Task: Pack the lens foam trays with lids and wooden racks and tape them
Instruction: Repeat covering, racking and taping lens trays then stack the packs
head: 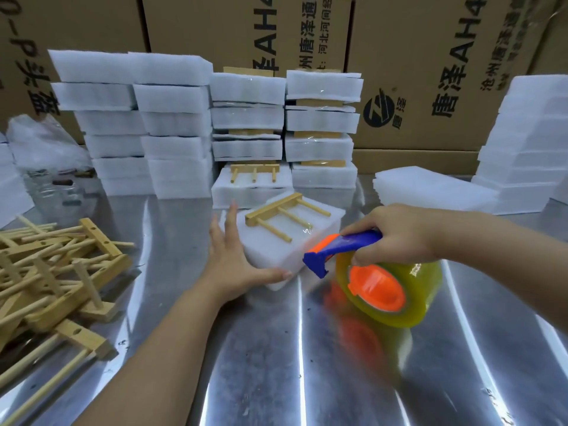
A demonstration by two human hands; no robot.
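Rack (285, 218) tops foam tray (276, 255), seemingly taped; left grip (229, 256) splayed, right grip (396, 233) clamps dispenser (379, 289).

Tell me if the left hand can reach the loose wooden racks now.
Probably yes: the left hand lies open against the foam tray, and only bare table separates it from the rack pile.

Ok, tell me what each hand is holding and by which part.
The right hand grips the tape dispenser by its blue handle. The left hand holds nothing: open, it presses against the side of the foam pack.
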